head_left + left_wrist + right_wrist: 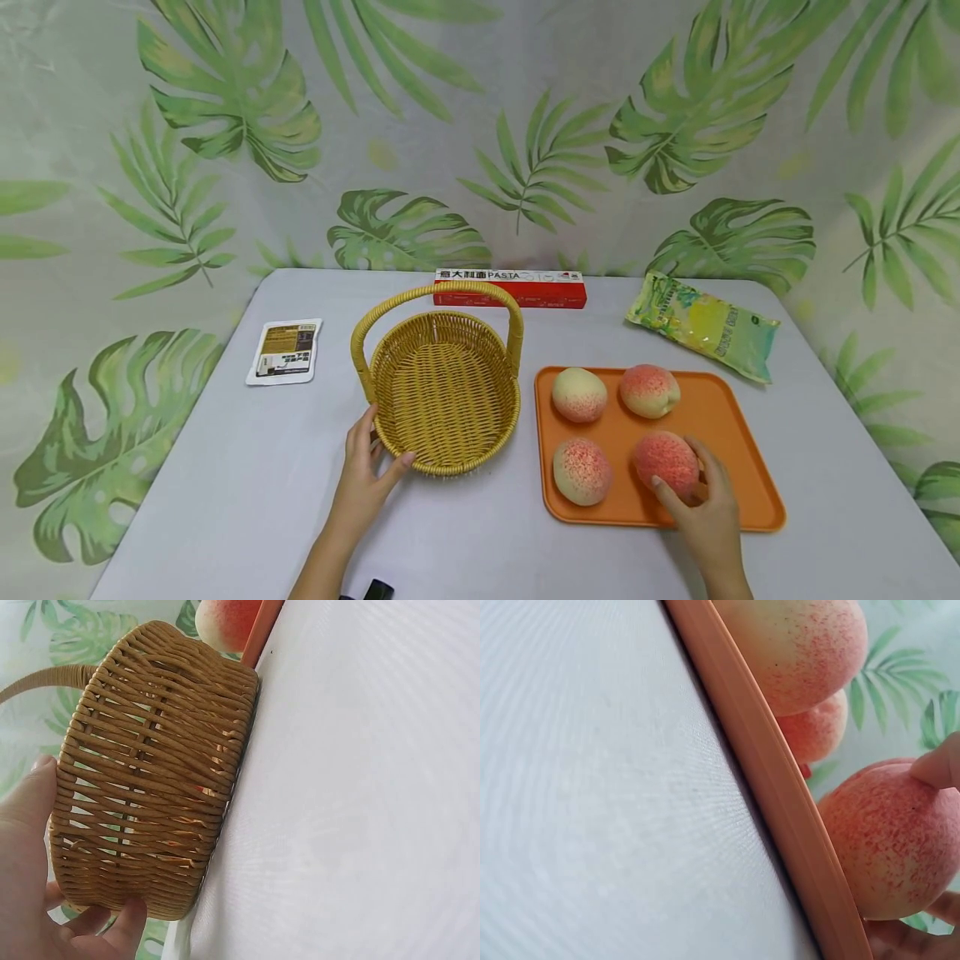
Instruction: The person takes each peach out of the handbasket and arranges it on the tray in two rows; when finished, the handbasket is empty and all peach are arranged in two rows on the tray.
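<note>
A yellow wicker basket [442, 400] with an arched handle stands upright on the table. My left hand [367, 475] holds its near left side, thumb on the rim and fingers curled against the wall. The left wrist view shows that same hand [45, 877] against the woven side. On an orange tray [720, 400], my right hand [705, 508] grips the nearest right peach [665, 462] between thumb and fingers. This peach [900, 840] also appears in the right wrist view, beside the tray's edge. Three other peaches, pinkish and cream, lie on the tray, one being the front left peach [582, 472].
A red and white pasta box [510, 292] lies behind the basket. To the left is a flat white packet [285, 352] with a brown label. A green and yellow bag [705, 325] lies behind the tray. Leaf-patterned cloth [420, 150] hangs behind the white table [495, 558].
</note>
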Demonstrator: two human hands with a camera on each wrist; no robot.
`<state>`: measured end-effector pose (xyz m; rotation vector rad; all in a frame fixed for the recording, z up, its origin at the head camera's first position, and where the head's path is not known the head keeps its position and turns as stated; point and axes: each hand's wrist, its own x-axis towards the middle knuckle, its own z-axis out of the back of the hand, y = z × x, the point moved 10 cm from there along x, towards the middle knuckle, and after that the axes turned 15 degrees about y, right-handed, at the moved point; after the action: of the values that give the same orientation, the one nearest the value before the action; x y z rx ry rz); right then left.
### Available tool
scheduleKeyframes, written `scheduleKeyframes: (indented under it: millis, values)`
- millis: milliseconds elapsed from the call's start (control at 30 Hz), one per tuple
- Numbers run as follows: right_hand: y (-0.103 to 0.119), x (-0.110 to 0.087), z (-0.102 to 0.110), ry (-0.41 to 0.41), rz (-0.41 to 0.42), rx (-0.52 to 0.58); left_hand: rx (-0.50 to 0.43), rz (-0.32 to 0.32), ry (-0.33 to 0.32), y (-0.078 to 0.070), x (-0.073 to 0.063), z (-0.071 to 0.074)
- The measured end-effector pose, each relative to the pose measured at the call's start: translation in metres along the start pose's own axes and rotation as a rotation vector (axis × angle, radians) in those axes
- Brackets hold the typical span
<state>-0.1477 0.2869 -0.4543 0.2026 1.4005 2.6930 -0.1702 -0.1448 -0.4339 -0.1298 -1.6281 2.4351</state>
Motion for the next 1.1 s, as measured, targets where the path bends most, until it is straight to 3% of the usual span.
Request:
scheduleKeyframes:
  millis: [400,633,700,900,1100]
  values:
    - [-0.007,-0.001,-0.002,0.066,-0.052,-0.064,-0.006,0.000,-0.001,-0.002,-0.001,0.000]
    - [-0.007,-0.002,0.000,0.076,-0.066,-0.074,0.001,-0.009,-0.013,0.026,0.003,-0.001]
    - [-0.008,-0.001,-0.002,0.101,-0.068,-0.057,0.012,-0.015,-0.019,0.028,0.004,-0.001]
    - [-0.018,0.003,-0.012,0.199,-0.120,0.055,-0.005,0.006,-0.007,0.001,0.001,0.001]
    - [-0.020,0.001,-0.014,0.231,-0.150,0.108,-0.003,0.015,0.006,0.021,0.003,-0.002]
